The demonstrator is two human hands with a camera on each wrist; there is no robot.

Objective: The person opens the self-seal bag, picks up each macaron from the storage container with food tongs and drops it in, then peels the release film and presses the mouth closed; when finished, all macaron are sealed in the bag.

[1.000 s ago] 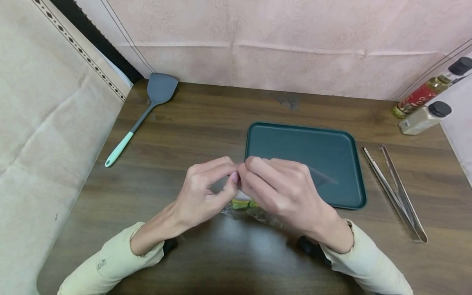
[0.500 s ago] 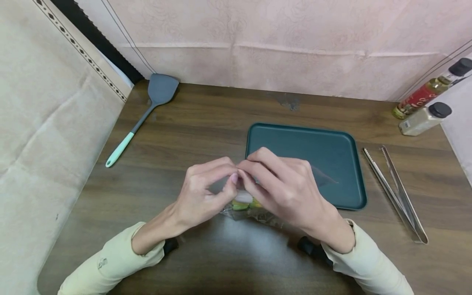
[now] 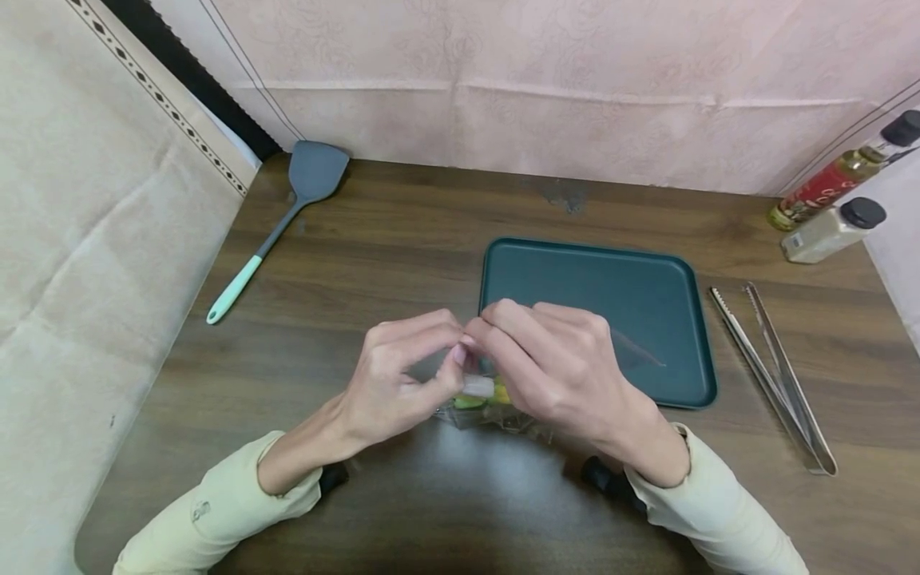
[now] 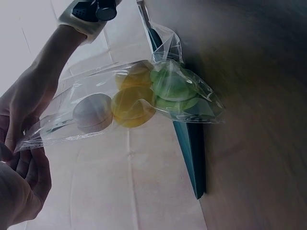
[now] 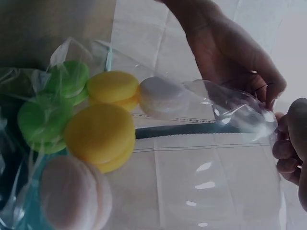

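Over the front edge of the tray, my left hand (image 3: pixel 402 367) and right hand (image 3: pixel 553 375) meet fingertip to fingertip, each pinching the top edge of a clear plastic bag (image 5: pixel 206 167). In the right wrist view the bag holds macarons: green ones (image 5: pixel 43 124), yellow ones (image 5: pixel 100 139) and pale ones (image 5: pixel 72 191). They are gathered at the bag's lower end, away from the fingers. The left wrist view shows the bag hanging from both hands, its top stretched narrow at the fingertips. From the head view, the hands hide most of the bag.
A dark teal tray (image 3: pixel 589 279) lies behind the hands on the wooden table (image 3: pixel 402 239). Metal tongs (image 3: pixel 779 383) rest to its right. At the back right stand an oil bottle (image 3: pixel 819 192) and a black-capped jar (image 3: pixel 819 235). A spatula (image 3: pixel 316 172) lies at back left.
The right hand's fingers lifted a little, then came down again beside the left fingertips. More of the bag's pale and yellow contents shows between the hands. Both arms stay nearly in place.
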